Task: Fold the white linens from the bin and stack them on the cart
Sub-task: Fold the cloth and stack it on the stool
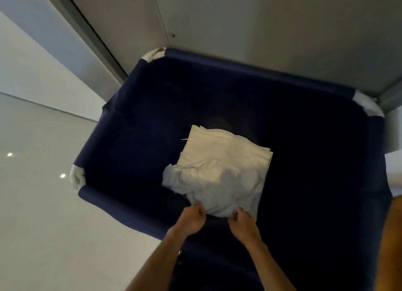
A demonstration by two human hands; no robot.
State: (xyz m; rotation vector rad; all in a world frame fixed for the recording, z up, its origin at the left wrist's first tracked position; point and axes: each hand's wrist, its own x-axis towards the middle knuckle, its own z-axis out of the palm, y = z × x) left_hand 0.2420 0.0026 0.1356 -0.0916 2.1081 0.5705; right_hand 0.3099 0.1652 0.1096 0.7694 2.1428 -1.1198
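I look down into a deep navy fabric bin [113,121] with white padded corners. Inside lies a white linen [219,177], its far part flat and squarish, its near part crumpled. My left hand [192,220] grips the crumpled near edge at its left side. My right hand [243,223] pinches the same edge a little to the right. Both hands reach over the bin's near side, close together. The bin's dark bottom around the cloth shows nothing else.
A grey wall panel [261,29] stands right behind the bin. Glossy pale floor [43,203] lies to the left. A white object [394,166] and an orange-brown surface [391,247] show at the right edge.
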